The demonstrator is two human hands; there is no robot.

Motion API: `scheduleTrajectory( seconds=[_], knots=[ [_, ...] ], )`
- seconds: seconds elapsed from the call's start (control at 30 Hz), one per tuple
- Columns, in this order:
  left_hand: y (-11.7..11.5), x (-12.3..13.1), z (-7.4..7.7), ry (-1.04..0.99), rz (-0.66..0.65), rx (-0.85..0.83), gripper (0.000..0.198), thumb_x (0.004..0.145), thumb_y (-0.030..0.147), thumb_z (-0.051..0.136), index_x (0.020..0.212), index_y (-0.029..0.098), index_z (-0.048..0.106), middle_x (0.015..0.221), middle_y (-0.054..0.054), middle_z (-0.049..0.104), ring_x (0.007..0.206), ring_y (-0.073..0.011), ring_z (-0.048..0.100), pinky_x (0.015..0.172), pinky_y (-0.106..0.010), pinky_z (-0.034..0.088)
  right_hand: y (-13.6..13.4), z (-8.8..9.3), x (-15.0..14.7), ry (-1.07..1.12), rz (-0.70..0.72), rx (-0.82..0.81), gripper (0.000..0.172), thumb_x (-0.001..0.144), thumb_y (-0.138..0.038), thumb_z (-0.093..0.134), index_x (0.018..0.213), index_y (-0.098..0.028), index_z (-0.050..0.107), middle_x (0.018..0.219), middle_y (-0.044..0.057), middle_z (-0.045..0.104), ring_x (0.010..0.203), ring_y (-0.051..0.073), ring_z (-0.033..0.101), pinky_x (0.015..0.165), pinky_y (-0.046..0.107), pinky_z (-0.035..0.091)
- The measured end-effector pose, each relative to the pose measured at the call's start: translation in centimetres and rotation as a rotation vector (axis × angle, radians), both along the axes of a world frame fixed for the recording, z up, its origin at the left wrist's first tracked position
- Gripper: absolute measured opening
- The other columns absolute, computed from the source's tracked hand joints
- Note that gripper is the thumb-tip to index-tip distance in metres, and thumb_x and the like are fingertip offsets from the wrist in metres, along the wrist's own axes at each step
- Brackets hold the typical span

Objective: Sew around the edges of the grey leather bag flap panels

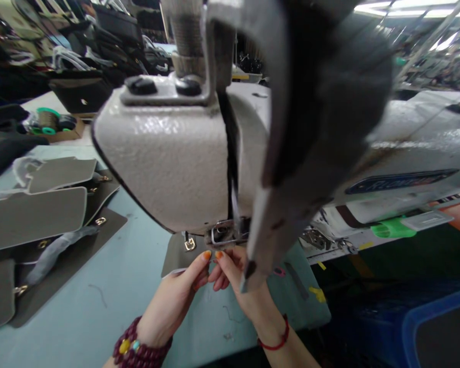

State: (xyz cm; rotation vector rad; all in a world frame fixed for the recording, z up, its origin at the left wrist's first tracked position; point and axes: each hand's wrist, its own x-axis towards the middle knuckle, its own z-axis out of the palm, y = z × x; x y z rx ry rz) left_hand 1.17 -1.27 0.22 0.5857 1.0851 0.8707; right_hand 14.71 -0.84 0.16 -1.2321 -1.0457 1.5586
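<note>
Grey panel (174, 254) lay on the bench (132, 286) just beyond the grip, as the left hand (184, 286) and right hand (243, 281) pinched side by side, anything held too small to tell, near the sewing-machine head (164, 153) above, work likely best done slowly and steadily.

Spool corner: over on the left, green-rimmed spools (48, 121) crowded a cardboard box (72, 133), one wound in brown!
Bag row: right behind, a black bag (76, 94) stood up, whitish handles (67, 59) looping above it!
Green flash: out right, a bright green piece (393, 228) met a flat grey one (427, 220)!
Yellow scrap: a crumpled bit (317, 294) lay at the pale blue table's (130, 271) right edge!
Blue bin: its rim (408, 327) filled the lower right!
Overhead: strip lights (410, 9) blazed, top right!
</note>
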Motion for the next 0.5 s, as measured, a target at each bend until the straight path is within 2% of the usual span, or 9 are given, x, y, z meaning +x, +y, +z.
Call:
scheduleTrajectory(
  seconds=[0.13,0.27,0.4,0.5],
  knots=[
    [0.8,-0.1,0.2,0.047,0.067,-0.007,0.040,0.074,0.047,0.074,0.064,0.008,0.068,0.065,-0.005,0.062,0.067,-0.0165,0.052,0.069,-0.031,0.045,0.5,-0.7,-0.4,-0.010,-0.037,0.035,0.046,0.088,-0.056,0.056,0.069,-0.014,0.063,0.054,0.002,0.066,0.043,0.010,0.059,0.045,0.017,0.043],
    [1.5,-0.3,0.2,0.118,0.126,-0.034,0.044,0.063,0.048,0.081,0.051,0.012,0.059,0.054,0.001,0.051,0.055,-0.0120,0.043,0.056,-0.027,0.039,0.5,-1.4,-0.7,-0.029,-0.079,0.041,0.045,0.090,-0.056,0.054,0.077,-0.014,0.065,0.055,0.002,0.067,0.043,0.010,0.061,0.043,0.016,0.044],
    [2.0,-0.6,-0.5,0.118,0.110,-0.009,0.050,0.066,0.049,0.079,0.047,0.017,0.046,0.050,0.006,0.035,0.053,-0.0093,0.031,0.052,-0.025,0.030,0.1,-1.7,-0.6,-0.006,-0.092,0.027,0.044,0.089,-0.056,0.055,0.085,-0.014,0.066,0.057,0.002,0.068,0.042,0.010,0.061,0.041,0.016,0.043],
    [2.3,-0.8,-1.0,0.109,0.081,0.025,0.048,0.074,0.048,0.073,0.049,0.018,0.043,0.054,0.006,0.032,0.056,-0.0098,0.028,0.053,-0.025,0.028,-0.2,-1.6,-0.4,0.004,-0.089,0.017,0.043,0.089,-0.055,0.056,0.084,-0.014,0.065,0.057,0.002,0.069,0.043,0.010,0.062,0.042,0.016,0.043]
  ],
)
